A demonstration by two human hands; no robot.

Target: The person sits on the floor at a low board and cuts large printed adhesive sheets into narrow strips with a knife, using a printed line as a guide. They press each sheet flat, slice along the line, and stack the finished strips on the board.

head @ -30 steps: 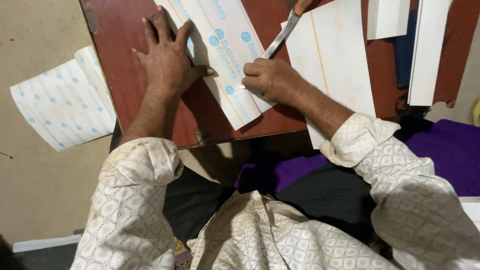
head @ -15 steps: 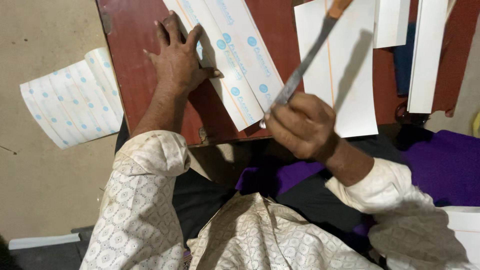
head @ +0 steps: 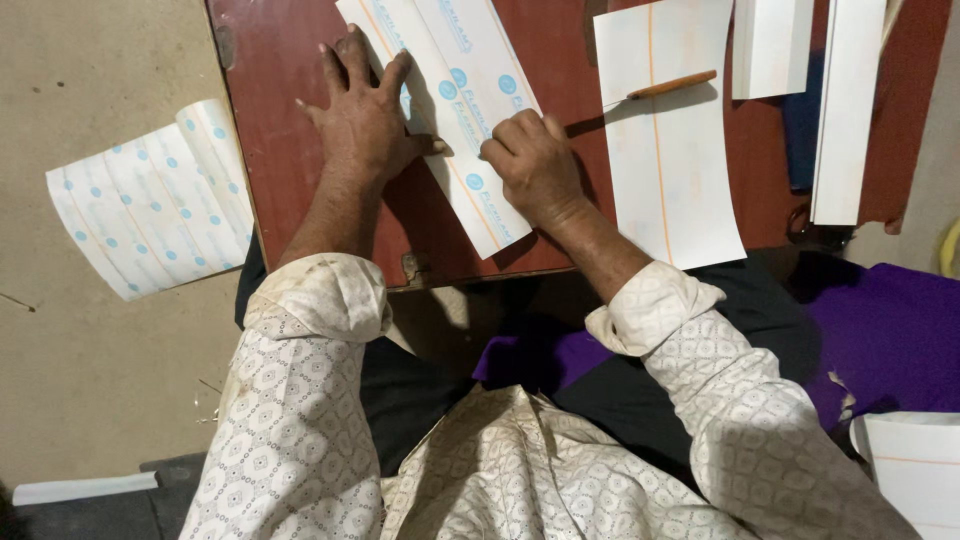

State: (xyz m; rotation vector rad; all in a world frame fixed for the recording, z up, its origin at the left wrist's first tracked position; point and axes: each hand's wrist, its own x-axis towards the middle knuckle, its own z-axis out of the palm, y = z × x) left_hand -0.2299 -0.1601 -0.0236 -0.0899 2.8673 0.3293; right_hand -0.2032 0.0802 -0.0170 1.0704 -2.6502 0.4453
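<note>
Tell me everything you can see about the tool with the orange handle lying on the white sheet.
The tool is slim, with an orange, wood-like handle and a thin pale metal blade tapering to a point. It lies flat and slightly slanted, blade pointing left, near the top of a white sheet with an orange line, on the reddish-brown table. Neither hand touches it; the right hand rests on a neighbouring strip, left of the blade tip.

Two hands (head: 365, 120), one knife (head: 668, 86).
</note>
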